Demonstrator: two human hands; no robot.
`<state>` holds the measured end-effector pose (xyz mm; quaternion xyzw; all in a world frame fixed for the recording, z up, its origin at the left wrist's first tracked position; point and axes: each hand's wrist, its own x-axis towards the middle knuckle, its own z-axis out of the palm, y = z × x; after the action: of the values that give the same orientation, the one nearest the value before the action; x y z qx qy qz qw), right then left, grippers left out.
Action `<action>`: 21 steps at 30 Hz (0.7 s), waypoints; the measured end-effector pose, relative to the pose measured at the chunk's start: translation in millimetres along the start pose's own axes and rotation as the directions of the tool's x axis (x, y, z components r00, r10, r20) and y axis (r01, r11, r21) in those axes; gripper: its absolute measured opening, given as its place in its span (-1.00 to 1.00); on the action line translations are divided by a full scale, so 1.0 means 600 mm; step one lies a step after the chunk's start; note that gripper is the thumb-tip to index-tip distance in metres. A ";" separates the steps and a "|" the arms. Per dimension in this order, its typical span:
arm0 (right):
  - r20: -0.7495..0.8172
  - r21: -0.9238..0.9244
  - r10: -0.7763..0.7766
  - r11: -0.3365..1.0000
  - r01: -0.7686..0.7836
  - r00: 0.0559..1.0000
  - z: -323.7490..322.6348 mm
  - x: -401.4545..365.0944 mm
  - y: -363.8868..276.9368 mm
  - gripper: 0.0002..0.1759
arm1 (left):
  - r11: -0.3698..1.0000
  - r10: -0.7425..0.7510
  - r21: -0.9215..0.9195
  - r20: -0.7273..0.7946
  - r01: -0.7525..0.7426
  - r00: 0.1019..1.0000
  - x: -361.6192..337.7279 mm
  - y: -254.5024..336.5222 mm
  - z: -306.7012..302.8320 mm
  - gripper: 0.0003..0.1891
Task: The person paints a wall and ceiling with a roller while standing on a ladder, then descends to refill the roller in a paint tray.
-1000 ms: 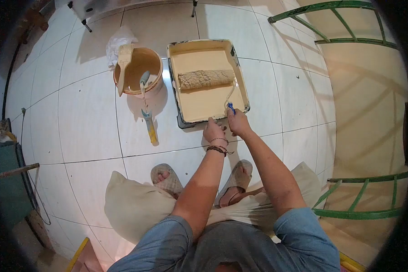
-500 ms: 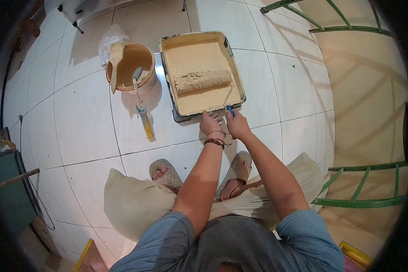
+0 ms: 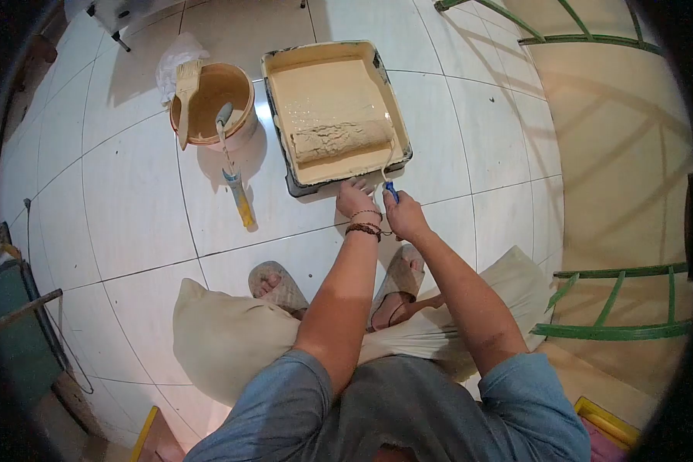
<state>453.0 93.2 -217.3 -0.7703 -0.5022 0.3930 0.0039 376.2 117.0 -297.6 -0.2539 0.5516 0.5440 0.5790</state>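
Note:
My right hand [image 3: 405, 215] is closed around the blue handle of a paint roller [image 3: 340, 141]. The roller's sleeve, thickly coated in cream paint, lies across the near half of a paint tray [image 3: 291, 171]. At the tray's near edge, my left hand [image 3: 355, 199] grips the rim, its fingers partly hidden there. Cream paint covers the tray's inside, and dark smears mark its rim. Left of the tray stands a paint bucket [image 3: 242, 131] with a paint-coated brush [image 3: 185, 108] resting across its rim.
A second roller frame with a yellow and blue handle [image 3: 240, 202] leans from the bucket towards me. White cloth or plastic [image 3: 179, 58] lies behind the bucket. Green metal rails [image 3: 616, 332] stand along the right. My slippered feet [image 3: 277, 286] are on the tiled floor.
The roller has come slightly nearer to me within the tray. My left hand stays at the tray's edge. The whole view has shifted a little.

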 end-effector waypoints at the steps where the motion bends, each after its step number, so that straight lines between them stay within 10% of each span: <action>1: -0.001 -0.002 0.001 1.000 -0.001 1.000 0.001 -0.003 0.003 -0.41 | 1.000 0.005 -0.017 -0.004 -0.005 1.000 -0.002 0.000 0.001 -0.60; 19: -0.119 -0.154 -0.171 0.976 0.152 0.978 0.007 -0.037 0.048 -0.42 | 1.000 -0.028 -0.012 -0.018 0.028 0.999 -0.005 -0.011 0.011 -0.56; 21: -0.013 0.067 0.000 0.998 0.001 1.000 -0.011 -0.050 0.016 -0.40 | 1.000 -0.004 -0.027 0.000 0.004 1.000 0.005 -0.022 0.010 -0.57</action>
<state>459.0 67.9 -198.5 -0.7720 -0.4890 0.4046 0.0331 389.7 119.9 -302.5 -0.2629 0.5439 0.5503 0.5764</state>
